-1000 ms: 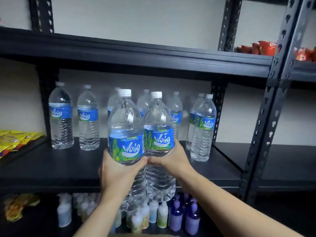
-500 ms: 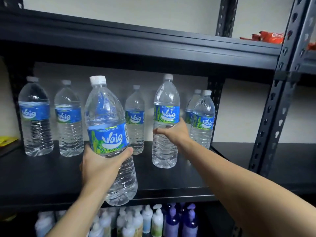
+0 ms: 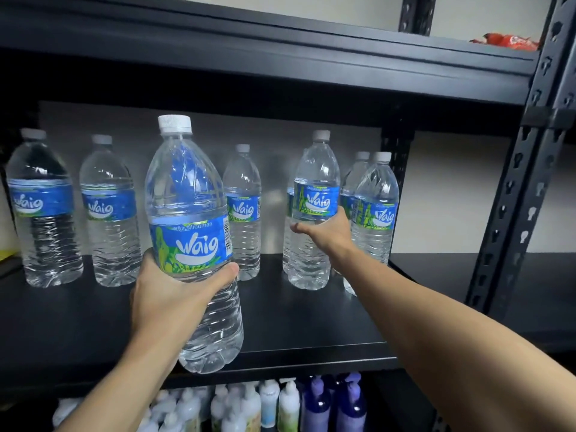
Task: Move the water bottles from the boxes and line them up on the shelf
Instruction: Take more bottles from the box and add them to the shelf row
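My left hand (image 3: pixel 174 294) wraps the waist of a clear plastic water bottle with a blue-green label and white cap (image 3: pixel 193 244), thumb across the front just under the label. I judge the low grip is there because the bottle is full and heavy. It is upright and in the air at the front lip of the black metal shelf (image 3: pixel 311 325), not yet set down.

Further in, my right hand (image 3: pixel 327 235) is out at arm's length and grips a second clear labelled bottle (image 3: pixel 314 198) at mid-height from the right side. Its base looks to be down on the board. My guess is I hold it to square it up next to the right-hand pair of bottles (image 3: pixel 375 210).

Along the back, the back-row bottles (image 3: pixel 109 210) stand upright with gaps between them. One gap looks right for the left bottle. The boxes are out of view.
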Available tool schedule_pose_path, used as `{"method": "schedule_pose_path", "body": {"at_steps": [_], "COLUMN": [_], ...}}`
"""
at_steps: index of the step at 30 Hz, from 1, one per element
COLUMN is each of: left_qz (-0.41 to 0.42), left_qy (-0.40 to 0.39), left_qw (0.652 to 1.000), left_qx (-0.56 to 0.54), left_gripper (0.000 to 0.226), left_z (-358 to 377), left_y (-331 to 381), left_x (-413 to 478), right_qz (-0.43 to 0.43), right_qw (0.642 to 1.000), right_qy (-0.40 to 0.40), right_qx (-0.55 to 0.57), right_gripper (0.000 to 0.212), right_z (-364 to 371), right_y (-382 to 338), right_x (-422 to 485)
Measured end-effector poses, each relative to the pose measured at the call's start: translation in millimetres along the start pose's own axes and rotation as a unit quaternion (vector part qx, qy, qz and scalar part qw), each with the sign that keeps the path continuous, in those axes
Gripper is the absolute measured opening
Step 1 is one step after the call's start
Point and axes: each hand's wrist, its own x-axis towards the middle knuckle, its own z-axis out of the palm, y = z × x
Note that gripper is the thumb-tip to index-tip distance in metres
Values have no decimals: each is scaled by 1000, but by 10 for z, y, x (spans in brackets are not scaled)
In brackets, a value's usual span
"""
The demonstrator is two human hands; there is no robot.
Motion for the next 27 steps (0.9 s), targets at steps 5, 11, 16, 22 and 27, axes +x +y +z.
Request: {"method": "schedule_pose_path", "body": {"at_steps": [5,11,16,22,27], "left_qz": [6,13,13,15,22], "left_qy": [-3,-5,-9,-5,-1], "left_qw": [1000,1000,1000,1000,1000], "left_qx": [-1,-1,-8,-14,4], "left_gripper": [83,82,82,82,81], "left_z": [-31,-49,-51,-29,-9], "left_y": [-20,-16,-30,16,55], "left_x": [16,-9,-13,24,85], "right_qz": [-1,-10,-16,-20,-31], "right_qw": [1000,999,1000,999,999], "right_qy": [4,7,7,-6,-12], "right_qx": [-26,-31,-25,-30,-24], "right_gripper": [83,84,87,88,86], "right_z": [54,147,156,176,155], "right_y": [173,352,433,495,526], "right_x": [49,32,46,89,70]}}
